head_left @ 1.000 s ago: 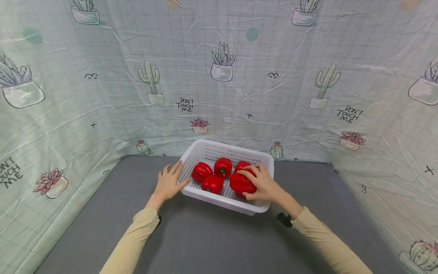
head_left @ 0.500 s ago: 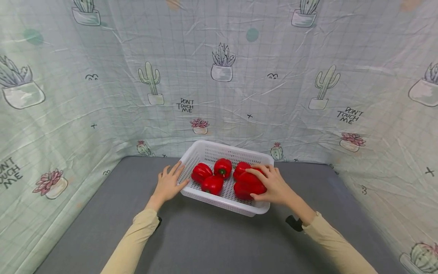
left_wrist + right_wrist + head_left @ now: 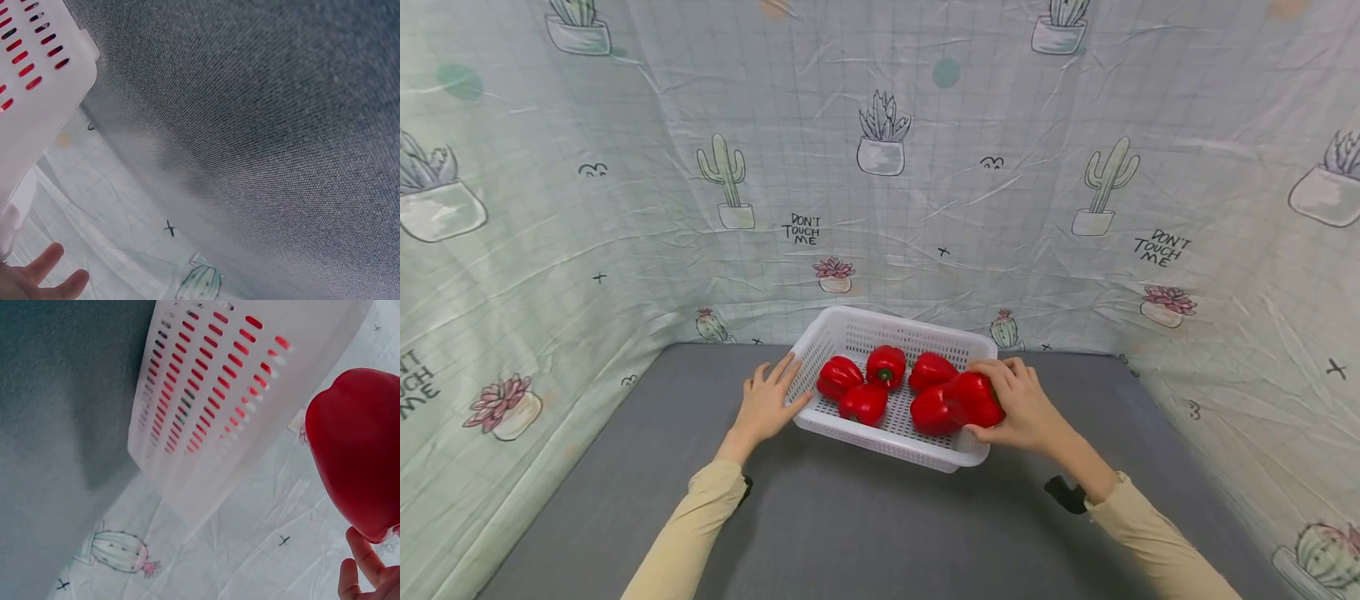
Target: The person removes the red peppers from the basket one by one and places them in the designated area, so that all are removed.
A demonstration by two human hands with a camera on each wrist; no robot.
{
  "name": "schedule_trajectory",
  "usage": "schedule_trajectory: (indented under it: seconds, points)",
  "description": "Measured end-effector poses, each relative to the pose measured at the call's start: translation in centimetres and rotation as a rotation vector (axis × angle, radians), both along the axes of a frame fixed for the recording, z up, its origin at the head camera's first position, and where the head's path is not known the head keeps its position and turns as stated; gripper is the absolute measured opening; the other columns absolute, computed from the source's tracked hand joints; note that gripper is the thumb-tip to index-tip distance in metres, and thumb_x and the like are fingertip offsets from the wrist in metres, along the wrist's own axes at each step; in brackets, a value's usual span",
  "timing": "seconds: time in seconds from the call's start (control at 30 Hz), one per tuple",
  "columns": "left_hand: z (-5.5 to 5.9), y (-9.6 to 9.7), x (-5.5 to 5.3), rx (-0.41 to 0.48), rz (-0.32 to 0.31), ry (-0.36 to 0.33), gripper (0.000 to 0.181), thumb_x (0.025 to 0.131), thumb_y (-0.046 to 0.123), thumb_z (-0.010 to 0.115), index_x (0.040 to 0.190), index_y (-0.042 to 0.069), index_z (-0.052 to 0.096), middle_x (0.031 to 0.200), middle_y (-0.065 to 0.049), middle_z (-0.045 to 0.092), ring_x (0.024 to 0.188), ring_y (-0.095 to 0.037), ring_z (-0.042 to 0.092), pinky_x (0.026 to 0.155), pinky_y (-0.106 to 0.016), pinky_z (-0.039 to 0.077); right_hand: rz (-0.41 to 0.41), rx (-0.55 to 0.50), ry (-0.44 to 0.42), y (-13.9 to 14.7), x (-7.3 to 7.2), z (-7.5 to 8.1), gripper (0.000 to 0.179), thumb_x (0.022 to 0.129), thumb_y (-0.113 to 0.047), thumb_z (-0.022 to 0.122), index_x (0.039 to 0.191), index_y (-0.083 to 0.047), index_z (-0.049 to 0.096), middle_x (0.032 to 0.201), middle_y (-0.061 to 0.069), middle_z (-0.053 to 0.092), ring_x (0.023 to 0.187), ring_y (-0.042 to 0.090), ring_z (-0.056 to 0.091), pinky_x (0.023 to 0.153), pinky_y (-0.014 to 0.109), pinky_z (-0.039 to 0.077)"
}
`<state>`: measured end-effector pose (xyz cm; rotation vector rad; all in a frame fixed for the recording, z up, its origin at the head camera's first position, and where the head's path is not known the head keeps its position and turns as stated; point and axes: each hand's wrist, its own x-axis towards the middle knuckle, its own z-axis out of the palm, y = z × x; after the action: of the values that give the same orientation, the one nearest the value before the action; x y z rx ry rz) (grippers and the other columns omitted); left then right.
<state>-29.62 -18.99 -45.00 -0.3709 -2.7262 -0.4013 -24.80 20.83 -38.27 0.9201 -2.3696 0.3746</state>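
My right hand (image 3: 1026,410) grips a red bell pepper (image 3: 974,400) at the right end of a white perforated basket (image 3: 887,443). In the right wrist view that bell pepper (image 3: 359,453) is raised above the basket's rim, with fingertips at its lower side. Several other red bell peppers lie inside the basket, among them one at the left (image 3: 839,377) and one partly covered by the held pepper (image 3: 932,412). My left hand (image 3: 765,404) rests on the basket's left rim with its fingers spread; only some fingers (image 3: 47,262) show in the left wrist view.
The basket stands on a grey cloth-covered table (image 3: 865,525). A pale curtain (image 3: 880,233) printed with potted cacti hangs around the back and sides. A black wrist strap (image 3: 1066,495) is on the right forearm.
My right hand has moved right and lifted the bell pepper from among the others toward the basket's right rim. The left hand and the basket have stayed in place.
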Motion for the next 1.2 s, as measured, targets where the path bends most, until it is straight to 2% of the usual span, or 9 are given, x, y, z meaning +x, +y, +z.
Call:
schedule_trajectory:
  seconds: [0.2,0.43,0.83,1.2]
  points:
    - [0.1,-0.1,0.0,-0.005,0.008,-0.008,0.064,0.084,0.047,0.049,0.136,0.011,0.039,0.144,-0.01,0.032,0.123,-0.044,0.029,0.09,-0.062,0.026,-0.018,-0.013,0.055,1.1,0.1,0.4,0.079,0.051,-0.037,0.081,0.12,-0.013,0.049,0.118,0.009,0.048,0.101,0.025,0.04,0.07,0.038,0.037]
    - [0.3,-0.2,0.0,-0.005,0.004,-0.005,0.062,0.084,0.045,0.05,0.135,0.01,0.041,0.144,-0.01,0.032,0.122,-0.045,0.03,0.089,-0.062,0.026,-0.082,-0.049,0.094,2.6,-0.1,0.3,0.083,0.051,-0.035,0.081,0.123,-0.01,0.047,0.117,0.01,0.049,0.096,0.025,0.042,0.069,0.039,0.035]
    - [0.4,-0.1,-0.1,0.005,-0.002,-0.018,0.062,0.085,0.045,0.05,0.135,0.01,0.04,0.144,-0.01,0.031,0.123,-0.045,0.029,0.089,-0.062,0.025,-0.208,-0.104,0.091,4.6,-1.4,-0.5,0.077,0.052,-0.034,0.081,0.117,-0.008,0.049,0.112,0.018,0.05,0.095,0.035,0.042,0.069,0.046,0.034]
    - [0.6,0.0,-0.2,0.01,-0.003,-0.042,0.062,0.085,0.044,0.05,0.135,0.01,0.039,0.145,-0.01,0.03,0.123,-0.045,0.028,0.09,-0.062,0.024,-0.341,-0.127,0.035,6.0,-3.2,-1.9,0.07,0.06,-0.034,0.076,0.119,-0.007,0.048,0.113,0.02,0.046,0.097,0.039,0.04,0.068,0.05,0.032]
